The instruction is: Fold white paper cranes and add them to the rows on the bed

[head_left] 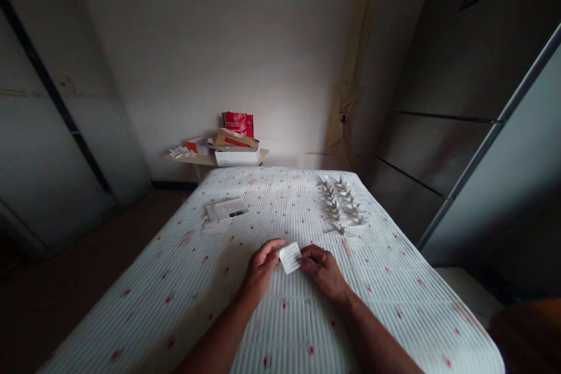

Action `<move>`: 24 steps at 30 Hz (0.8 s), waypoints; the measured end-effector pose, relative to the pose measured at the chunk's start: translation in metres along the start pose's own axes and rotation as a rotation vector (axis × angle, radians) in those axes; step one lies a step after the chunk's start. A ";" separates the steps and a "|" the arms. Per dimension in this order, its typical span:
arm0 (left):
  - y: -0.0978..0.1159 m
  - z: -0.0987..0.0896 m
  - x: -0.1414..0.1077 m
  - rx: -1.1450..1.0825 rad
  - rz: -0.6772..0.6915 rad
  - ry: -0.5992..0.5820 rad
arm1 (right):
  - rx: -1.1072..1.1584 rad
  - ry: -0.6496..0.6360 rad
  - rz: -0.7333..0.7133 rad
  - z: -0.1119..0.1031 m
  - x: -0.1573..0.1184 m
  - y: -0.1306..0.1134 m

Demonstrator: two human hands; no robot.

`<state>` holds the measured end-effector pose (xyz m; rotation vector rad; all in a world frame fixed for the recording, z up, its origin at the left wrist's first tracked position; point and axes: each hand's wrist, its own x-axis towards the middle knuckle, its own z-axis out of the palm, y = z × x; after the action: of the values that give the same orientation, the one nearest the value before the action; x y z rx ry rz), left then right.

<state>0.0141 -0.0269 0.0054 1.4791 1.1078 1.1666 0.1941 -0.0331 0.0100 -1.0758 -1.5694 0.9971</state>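
Note:
A small square of folded printed paper is held between my two hands, just above the white ribbed cover with red spots. The fingers of my left hand pinch its left edge. On the right edge, the fingers of my right hand are closed on the same paper. Ahead and to the left lie flat sheets of printed paper. Folded paper figures stand in two rows at the right.
Behind the covered surface, a small side table bears a white box, a red bag and more folded paper pieces. A dark cabinet rises on the right.

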 end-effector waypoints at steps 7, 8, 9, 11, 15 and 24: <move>0.001 0.002 0.000 -0.014 0.035 -0.019 | 0.012 -0.028 -0.046 -0.001 0.000 -0.003; 0.002 0.003 0.000 -0.030 0.042 -0.017 | 0.030 -0.025 -0.047 -0.001 0.001 -0.002; 0.004 0.004 0.000 -0.046 0.049 -0.012 | 0.046 -0.020 -0.047 -0.002 0.001 -0.001; 0.007 0.006 0.000 -0.060 0.061 -0.004 | 0.069 -0.009 -0.042 -0.002 0.001 0.001; 0.009 0.007 0.001 -0.028 0.067 -0.008 | 0.094 0.008 -0.026 -0.001 0.001 0.001; 0.008 0.009 -0.002 -0.021 0.055 0.001 | 0.070 -0.007 -0.030 -0.001 0.002 -0.002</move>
<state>0.0232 -0.0310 0.0120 1.5012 1.0587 1.2136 0.1941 -0.0319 0.0126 -0.9988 -1.5403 1.0296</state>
